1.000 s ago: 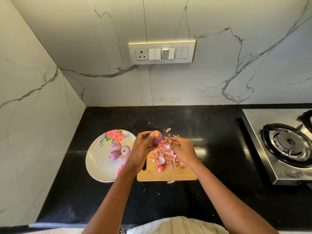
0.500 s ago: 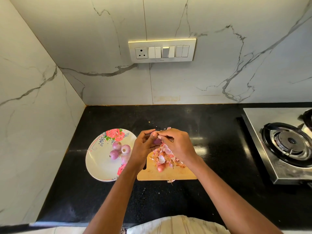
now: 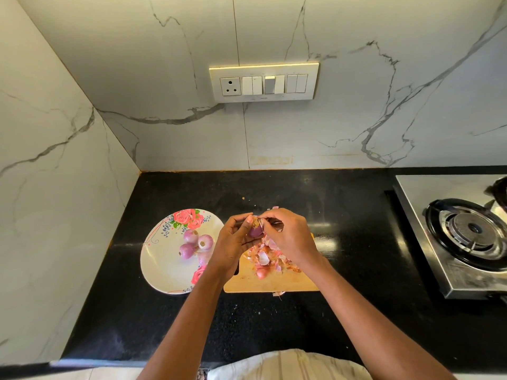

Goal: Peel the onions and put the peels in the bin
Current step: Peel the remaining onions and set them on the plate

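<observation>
On the black counter, a plate of peeled onions lies at nine o'clock of the board piled with peels, above which the left hand grips an onion while the right hand pinches its skin.

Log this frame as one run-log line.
step: peeling | left hand: holds onion | right hand: pinches its skin | peels: piled on cutting board | plate: peeled onions | bin: unseen

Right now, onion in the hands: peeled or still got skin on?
Partly peeled. The left hand grips the onion; the right hand fingers pinch a skin flake still attached at its top. Its purple lower flesh is bare.
</observation>
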Available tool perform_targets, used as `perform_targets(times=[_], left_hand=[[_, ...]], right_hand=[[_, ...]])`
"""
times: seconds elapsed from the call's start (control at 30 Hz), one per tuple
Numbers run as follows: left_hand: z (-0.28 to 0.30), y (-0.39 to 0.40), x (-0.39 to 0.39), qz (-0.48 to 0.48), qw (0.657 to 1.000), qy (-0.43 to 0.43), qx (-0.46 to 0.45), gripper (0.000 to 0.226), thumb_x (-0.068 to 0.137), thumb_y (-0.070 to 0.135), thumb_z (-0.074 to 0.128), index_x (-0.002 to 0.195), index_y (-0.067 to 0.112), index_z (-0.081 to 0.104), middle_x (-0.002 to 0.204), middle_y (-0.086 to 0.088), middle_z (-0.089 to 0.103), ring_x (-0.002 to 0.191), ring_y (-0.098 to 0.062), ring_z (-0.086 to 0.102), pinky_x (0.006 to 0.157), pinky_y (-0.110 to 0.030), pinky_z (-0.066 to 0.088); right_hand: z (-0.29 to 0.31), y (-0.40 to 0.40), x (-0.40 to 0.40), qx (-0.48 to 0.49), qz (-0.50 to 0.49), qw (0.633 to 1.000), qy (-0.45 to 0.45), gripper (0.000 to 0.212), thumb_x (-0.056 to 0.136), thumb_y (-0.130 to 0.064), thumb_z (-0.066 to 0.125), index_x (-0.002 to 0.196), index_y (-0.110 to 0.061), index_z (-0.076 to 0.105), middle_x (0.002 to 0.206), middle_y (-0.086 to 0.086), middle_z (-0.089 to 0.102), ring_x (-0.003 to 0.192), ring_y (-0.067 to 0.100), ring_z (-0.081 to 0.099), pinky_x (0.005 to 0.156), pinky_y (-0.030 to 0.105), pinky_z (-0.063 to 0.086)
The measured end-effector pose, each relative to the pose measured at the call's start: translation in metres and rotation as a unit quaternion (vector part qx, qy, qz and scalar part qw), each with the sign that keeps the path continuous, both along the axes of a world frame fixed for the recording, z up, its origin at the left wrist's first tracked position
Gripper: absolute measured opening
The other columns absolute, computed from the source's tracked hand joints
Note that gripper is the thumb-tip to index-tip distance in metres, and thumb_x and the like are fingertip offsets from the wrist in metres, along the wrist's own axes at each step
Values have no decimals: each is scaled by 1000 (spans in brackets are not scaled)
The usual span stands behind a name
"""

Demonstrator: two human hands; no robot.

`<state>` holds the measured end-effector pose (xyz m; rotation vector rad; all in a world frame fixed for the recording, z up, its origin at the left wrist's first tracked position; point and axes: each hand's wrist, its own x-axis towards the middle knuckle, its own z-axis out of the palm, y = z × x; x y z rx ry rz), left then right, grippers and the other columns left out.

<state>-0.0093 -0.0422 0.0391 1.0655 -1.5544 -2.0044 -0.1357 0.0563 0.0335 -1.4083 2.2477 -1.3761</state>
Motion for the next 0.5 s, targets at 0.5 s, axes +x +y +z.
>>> perform_targets(times=[0.5], left_hand=[[6,-1,4,23,999,21,26,30,104,30,51,129,17,60,121,-7,71,106,-23,72,87,-30,60]], right_hand=[[2,-3,7,18,-58,985,-164,3,98,-24,66,100,-23,68,92,-11,70,88,0,67,76,10,52]])
